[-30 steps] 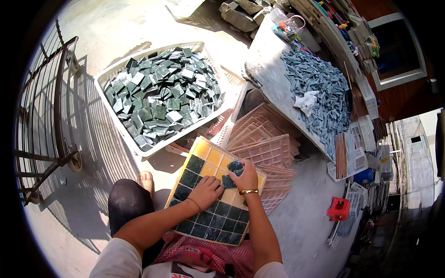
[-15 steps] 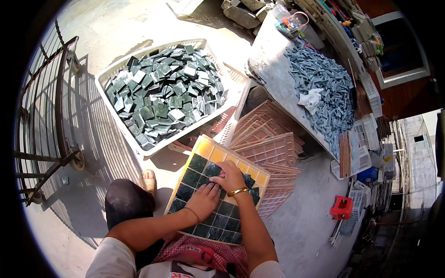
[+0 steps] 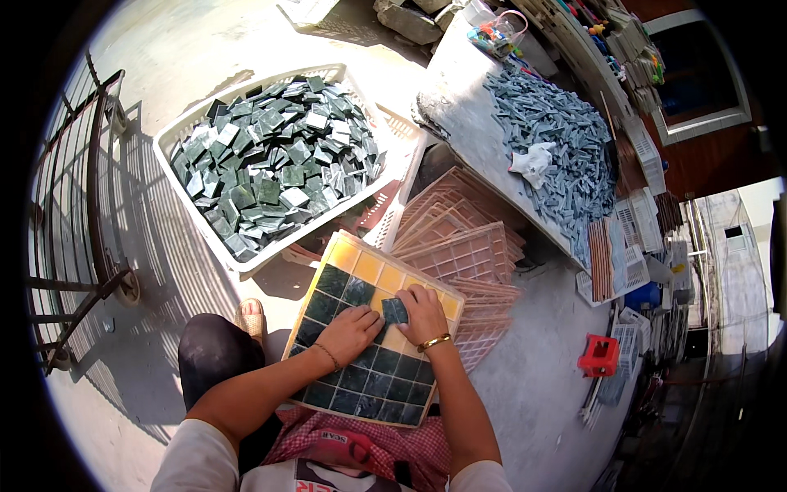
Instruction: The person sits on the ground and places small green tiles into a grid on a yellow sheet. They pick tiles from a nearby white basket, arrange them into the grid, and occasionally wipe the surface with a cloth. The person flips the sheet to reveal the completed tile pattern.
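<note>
A square tray point(image 3: 344, 256) with a yellowish grid lies tilted over my lap. Dark green square tiles point(image 3: 354, 379) fill its near and left cells, while pale cells show along the far and right side. My left hand point(image 3: 348, 334) lies over the middle of the tray, fingers stretched out, fingertips against a tile there. Just right of it, my right hand point(image 3: 422, 315) grips a loose dark green tile point(image 3: 394, 311) between thumb and fingers, above the grid. The palm side of this hand is hidden.
A white plastic basket point(image 3: 166, 156) heaped with green tiles stands ahead. Empty reddish grid trays point(image 3: 467, 250) are stacked to the right. Beyond them, a slab table point(image 3: 451, 90) bears a pile of narrow grey-green strips point(image 3: 566, 139). A metal rack point(image 3: 98, 189) stands left, a red crate point(image 3: 598, 356) far right.
My right hand has lifted slightly off the grid and turned, with a tile now showing in its fingers. Dark tiles seen earlier beside the right wrist no longer show. The view has shifted slightly.
</note>
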Available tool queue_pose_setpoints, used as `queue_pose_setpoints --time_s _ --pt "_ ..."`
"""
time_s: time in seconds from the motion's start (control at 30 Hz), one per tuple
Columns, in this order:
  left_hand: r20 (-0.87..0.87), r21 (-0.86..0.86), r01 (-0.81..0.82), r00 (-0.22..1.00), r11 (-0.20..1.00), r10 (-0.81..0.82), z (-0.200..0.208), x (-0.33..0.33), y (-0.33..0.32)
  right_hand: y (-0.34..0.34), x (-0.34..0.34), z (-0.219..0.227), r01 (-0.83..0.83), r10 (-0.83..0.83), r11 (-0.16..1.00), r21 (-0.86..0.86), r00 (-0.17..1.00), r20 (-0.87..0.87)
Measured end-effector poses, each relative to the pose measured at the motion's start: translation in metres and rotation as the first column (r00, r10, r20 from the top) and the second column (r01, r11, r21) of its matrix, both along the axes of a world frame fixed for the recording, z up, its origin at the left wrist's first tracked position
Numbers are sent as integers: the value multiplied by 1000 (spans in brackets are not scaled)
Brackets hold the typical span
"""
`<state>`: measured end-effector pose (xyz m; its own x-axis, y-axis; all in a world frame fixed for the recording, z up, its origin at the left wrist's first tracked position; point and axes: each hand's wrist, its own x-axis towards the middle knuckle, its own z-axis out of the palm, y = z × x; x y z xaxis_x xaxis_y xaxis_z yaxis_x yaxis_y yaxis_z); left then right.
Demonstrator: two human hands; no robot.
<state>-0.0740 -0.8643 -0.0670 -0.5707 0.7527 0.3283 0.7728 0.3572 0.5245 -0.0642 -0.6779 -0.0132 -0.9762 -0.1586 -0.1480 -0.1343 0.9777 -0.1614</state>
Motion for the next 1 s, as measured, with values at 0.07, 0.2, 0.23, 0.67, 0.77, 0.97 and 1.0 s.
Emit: queue_pose_setpoints --time_s 0.07,0.2,0.23,0.67,0.77,0.97,1.0 --pt "12 -18 -19 1000 1000 19 -4 2 3 2 0 -3 -13 14 999 31 999 -33" --pt "8 -29 -15 1000 999 15 -1 0 4 11 4 -11 53 -53 999 3 997 -52" --pt "-4 -30 -16 1000 999 16 1 0 3 14 6 -11 99 -100 995 -26 993 -69" --pt "-38 -62 -69 997 996 67 2 6 2 0 -8 -15 126 -111 964 -234 991 76" --pt "116 -57 -75 990 996 81 3 -2 -5 0 -8 -19 96 -91 966 -239 995 34" --pt "177 31 -287 944 958 277 13 -27 -9 8 -12 -19 101 -105 959 -265 995 1" --pt "154 47 -278 951 960 268 12 -29 -9 10 -13 -19 133 -155 965 -225 984 -85"
